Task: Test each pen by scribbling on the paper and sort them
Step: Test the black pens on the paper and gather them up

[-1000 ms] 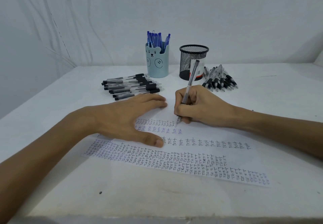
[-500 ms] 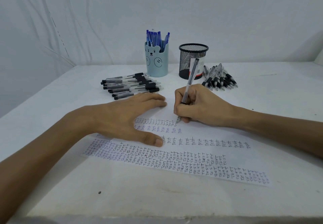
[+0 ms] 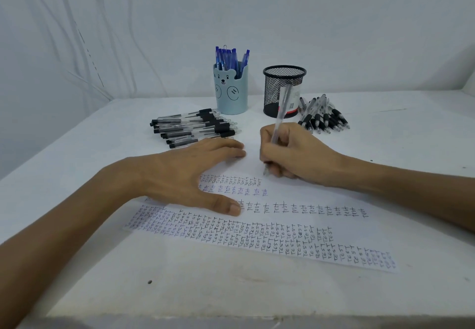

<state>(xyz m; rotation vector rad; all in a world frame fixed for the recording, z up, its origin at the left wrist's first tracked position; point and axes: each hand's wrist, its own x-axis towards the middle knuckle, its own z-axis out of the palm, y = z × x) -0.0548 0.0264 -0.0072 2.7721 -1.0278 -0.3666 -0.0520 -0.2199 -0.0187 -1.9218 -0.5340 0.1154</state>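
Rows of the handwritten word "TEST" in black and blue ink are seen across the white paper [image 3: 308,196]. A clear plastic pen [image 3: 280,112] is pinched by the curled fingers of the right hand [image 3: 295,154], tip at the paper. The paper is pressed by the left hand [image 3: 185,174], fingers straight, thumb spread. A pale bear-faced cup [image 3: 231,92] is filled with blue pens [image 3: 228,58].

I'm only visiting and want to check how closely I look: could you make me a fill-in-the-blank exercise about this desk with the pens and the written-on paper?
1. The pens standing in the bear cup are ____ in colour.
2. The word written over and over on the paper is ____.
3. The right hand holds a clear pen with its tip on the ____.
4. Loose pens lie on the table in ____ piles.
Missing words: blue; test; paper; two.
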